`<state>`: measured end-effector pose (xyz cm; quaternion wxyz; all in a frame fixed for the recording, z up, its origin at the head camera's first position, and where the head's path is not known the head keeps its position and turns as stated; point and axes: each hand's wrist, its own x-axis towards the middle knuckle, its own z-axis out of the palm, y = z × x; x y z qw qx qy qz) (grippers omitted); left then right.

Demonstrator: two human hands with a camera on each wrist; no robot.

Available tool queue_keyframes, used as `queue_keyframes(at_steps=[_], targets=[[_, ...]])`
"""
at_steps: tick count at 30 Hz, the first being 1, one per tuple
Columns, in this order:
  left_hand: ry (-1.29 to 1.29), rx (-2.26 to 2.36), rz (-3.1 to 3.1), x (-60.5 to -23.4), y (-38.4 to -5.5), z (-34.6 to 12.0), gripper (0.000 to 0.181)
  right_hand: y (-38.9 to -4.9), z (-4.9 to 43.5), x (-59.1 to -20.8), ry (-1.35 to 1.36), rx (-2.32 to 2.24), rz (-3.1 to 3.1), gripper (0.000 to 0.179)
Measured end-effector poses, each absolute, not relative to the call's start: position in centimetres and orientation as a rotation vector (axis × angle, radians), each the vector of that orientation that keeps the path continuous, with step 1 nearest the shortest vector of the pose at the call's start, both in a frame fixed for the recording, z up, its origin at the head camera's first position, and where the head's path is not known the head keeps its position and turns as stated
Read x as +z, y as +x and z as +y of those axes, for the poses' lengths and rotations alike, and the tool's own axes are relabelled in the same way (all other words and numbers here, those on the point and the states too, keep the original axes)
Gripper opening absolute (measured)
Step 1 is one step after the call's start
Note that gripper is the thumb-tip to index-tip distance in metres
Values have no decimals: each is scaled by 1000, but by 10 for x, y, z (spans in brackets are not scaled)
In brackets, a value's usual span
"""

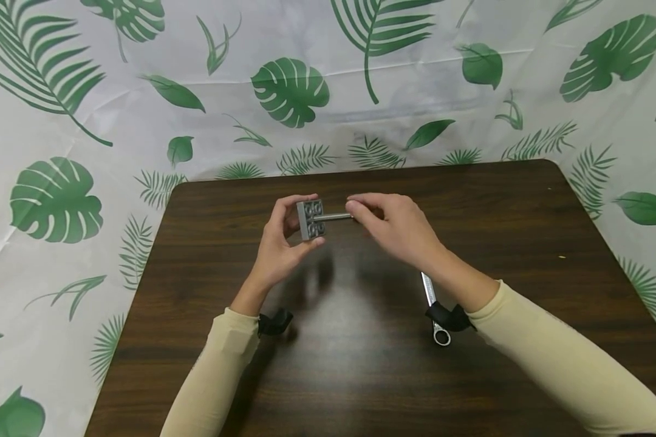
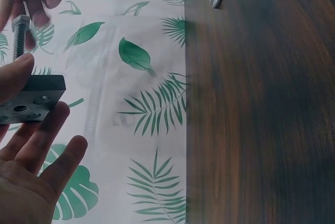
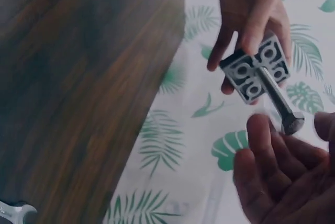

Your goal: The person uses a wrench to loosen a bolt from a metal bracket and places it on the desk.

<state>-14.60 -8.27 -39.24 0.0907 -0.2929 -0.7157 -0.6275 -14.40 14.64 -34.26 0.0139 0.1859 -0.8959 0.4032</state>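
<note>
My left hand [image 1: 284, 243] grips a small square metal block [image 1: 302, 221] between thumb and fingers. Its recessed face, with several round bosses [image 3: 268, 53], is turned toward my right hand; round holes [image 2: 42, 100] mark the opposite face. From the middle of the recessed face a hex bolt [image 1: 332, 216] sticks out, thread [image 2: 19, 43] visible along its shank. Around the hex head [image 3: 293, 123], my right hand [image 1: 399, 227] hovers with fingers loosely bent, thumb apart from the head in the right wrist view.
A combination wrench [image 1: 441, 335] lies on the dark wooden table [image 1: 328, 376], partly hidden under my right forearm. Black straps [image 1: 275, 321] are on both wrists. Behind the table hangs a white leaf-print cloth [image 1: 218, 115]. A tiny yellowish scrap [image 1: 562, 257] lies at the right.
</note>
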Motion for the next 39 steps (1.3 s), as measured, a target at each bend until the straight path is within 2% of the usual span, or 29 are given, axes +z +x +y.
queue_keyframes(at_steps=[3,6,12,39], targets=[[-875,-1869,-2131,-392,-145,-83,68,-145,147,-341,527,1314,-2845,30],[-867,-1878,-2124,-392,-145,-83,68,-145,148,-344,649,1265,-2768,18],[-843,-1894,-2102,-391,-146,-84,68,-144,148,-351,851,1109,-2568,23],[-816,-1929,-2128,-395,-145,-92,71,-143,161,-362,652,1143,-2613,16]])
